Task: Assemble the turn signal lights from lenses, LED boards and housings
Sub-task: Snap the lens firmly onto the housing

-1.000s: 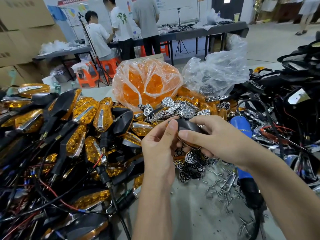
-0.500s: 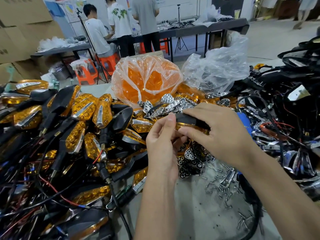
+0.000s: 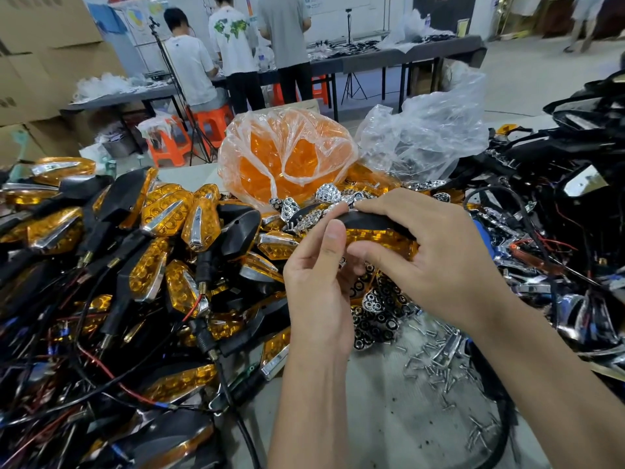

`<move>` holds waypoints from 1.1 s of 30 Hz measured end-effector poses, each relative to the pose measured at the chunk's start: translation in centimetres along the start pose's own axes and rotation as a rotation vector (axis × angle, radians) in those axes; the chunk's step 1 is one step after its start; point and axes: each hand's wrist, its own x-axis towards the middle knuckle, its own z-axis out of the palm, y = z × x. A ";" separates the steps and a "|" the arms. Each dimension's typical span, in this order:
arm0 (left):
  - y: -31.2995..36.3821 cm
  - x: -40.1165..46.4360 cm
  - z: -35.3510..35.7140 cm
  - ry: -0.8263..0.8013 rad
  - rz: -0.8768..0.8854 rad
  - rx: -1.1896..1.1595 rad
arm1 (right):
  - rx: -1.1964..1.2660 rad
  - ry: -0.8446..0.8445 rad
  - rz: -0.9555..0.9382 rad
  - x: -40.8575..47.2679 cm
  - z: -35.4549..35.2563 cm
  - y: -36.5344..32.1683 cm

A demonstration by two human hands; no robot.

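Amber plastic dominates the view: a turn signal light with black housing on top and amber faceted lens below is held at centre frame, above a grey worktable, betw. both hands. Left hand comes up from below, thumb tip pressed on the light's near-left end, other fingers curled under it; their exact contact is hidden. Right hand wraps over the light from the right, fingers curled across the black top, thumb under the lens, a closed grip on the part.

To the left, a big heap of finished amber-and-black turn signals w/ chrome trim and tangled red and black wires covers the table edge to edge. Behind the hands sits a clear plastic bag full of loose amber lenses, open at the top. Just right of it, a second crumpled clear plastic bag; contents can't be made out. Small chrome reflector inserts with round holes lie in a pile directly under and behind the hands. Near them, to the lower right, a scatter of small silver screws on the bare table. Far right: a pile of black housings w/ wires and chrome pieces.

In the background, three people stand or sit w/ backs turned at a long dark table, by orange plastic stools. Brown cardboard boxes stack at upper left.
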 end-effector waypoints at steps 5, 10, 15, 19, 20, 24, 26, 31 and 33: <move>-0.1 0.1 0.6 0.065 -0.050 0.007 | 0.018 0.052 0.020 -0.2 0.5 0.1; 0.0 0.1 0.2 0.071 -0.047 0.080 | 0.123 0.013 0.069 -0.1 0.8 0.7; 0.8 0.0 -0.5 -0.046 -0.093 0.094 | 0.315 -0.047 0.160 -0.5 0.9 0.9; 0.7 -0.4 -0.5 -0.091 -0.089 0.002 | 0.329 -0.032 0.122 -0.3 1.1 0.9; 0.5 -0.5 -0.3 -0.079 -0.090 -0.026 | 0.327 -0.026 0.111 -0.3 1.2 1.0; 0.2 -0.7 0.2 -0.019 -0.137 -0.130 | 0.282 -0.004 0.052 -0.4 1.3 0.9; 0.3 -0.7 0.2 -0.024 -0.148 -0.178 | 0.224 0.000 0.028 -0.4 1.3 1.1; 0.2 -0.5 0.5 -0.013 -0.167 -0.152 | 0.145 -0.044 0.021 -0.2 0.8 1.1; 0.2 -0.4 0.3 0.008 -0.186 -0.044 | 0.162 -0.075 0.102 -0.4 0.7 1.1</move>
